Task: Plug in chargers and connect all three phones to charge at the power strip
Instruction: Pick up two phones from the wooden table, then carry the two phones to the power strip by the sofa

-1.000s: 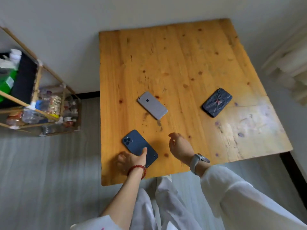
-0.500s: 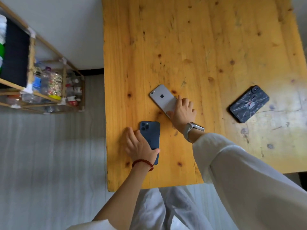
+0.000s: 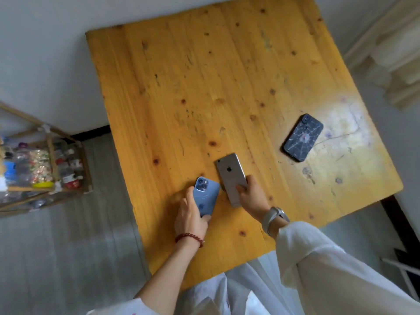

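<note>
Both phones near the front edge have shifted since half a second ago: the blue phone (image 3: 205, 196), which lay flat under the left hand (image 3: 191, 215), is now tilted up off the wood in that hand's grip, and the silver phone (image 3: 231, 178) has been pulled nearer and turned more upright in the view, so the two now sit just beside each other. The left hand's fingers curl along the blue phone's left edge and the thumb wraps its lower right corner; the camera cluster points away from the person. The right hand (image 3: 251, 197) holds the silver phone by its lower end, the thumb lying across the back and the other fingers reaching round the right edge; whether that phone is clear of the wood cannot be told. A third phone, the dark patterned phone (image 3: 303, 137), lies back-up and untouched well apart to the right, on a pale worn patch of the wooden surface (image 3: 204, 76). The left wrist carries a red bead bracelet (image 3: 189, 238), the right a watch (image 3: 273, 218) above a white sleeve (image 3: 318, 258). To the left, on the floor, stands a wooden rack (image 3: 43, 169) crowded with bottles.
</note>
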The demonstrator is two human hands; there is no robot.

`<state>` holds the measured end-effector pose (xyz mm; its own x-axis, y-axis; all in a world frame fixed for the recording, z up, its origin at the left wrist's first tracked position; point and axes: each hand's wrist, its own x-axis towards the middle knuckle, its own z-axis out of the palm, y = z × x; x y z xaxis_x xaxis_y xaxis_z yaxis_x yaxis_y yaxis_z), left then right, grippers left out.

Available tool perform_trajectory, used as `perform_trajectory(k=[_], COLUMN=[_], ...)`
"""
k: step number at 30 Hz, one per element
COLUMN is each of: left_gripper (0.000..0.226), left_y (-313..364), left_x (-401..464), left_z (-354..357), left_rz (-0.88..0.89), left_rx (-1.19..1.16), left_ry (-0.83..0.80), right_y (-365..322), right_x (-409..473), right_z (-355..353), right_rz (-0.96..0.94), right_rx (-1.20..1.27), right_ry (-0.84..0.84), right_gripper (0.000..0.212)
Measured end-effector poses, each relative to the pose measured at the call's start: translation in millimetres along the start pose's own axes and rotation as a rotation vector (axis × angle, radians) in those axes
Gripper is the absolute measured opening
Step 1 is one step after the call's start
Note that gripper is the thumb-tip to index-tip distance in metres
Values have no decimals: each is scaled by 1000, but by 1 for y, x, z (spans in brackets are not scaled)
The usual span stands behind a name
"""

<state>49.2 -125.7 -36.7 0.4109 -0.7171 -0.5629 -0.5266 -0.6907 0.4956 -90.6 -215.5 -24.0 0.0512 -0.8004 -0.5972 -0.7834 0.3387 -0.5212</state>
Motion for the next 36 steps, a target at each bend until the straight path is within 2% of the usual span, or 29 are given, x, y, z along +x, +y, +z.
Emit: perform_trajectory(k=[3,6,10,13,16,21,26,28,36], left_gripper=[59,48,43,44,45,42,38,38,39], left_y=[-4,-4,22,51,79,112,105,98,91], left_x=[4,0,-25,-57,-99,-208,-344,-400,-584], left_z=[-8,-9,17,49,91,176,273,312,446], left_rz=[46,135,258,350,503,690,781,818,1080], left_rx=[-46,5,-31,-110,-33,93,117,144,454], left_ry=[-18,0,-95,-194,-261,-433,-642,-774,-1141], right_y=[39,71,119,156,199,299,405,443,549], right_x=[-37,-74,-127,-165,-210,-318,-436,-481,-608], right_z=[-3,-2,-10,-16,-22,-18,3,11,32], right_rz=[71,132,202,270,333,517,734,823,1087], right_rx=[123,264,489,639,760,911,1006,1052,1293], right_ry=[68,167,365,503,638,863,1056,1152,1482], right_gripper=[7,17,4,7,11,12,15,15,14])
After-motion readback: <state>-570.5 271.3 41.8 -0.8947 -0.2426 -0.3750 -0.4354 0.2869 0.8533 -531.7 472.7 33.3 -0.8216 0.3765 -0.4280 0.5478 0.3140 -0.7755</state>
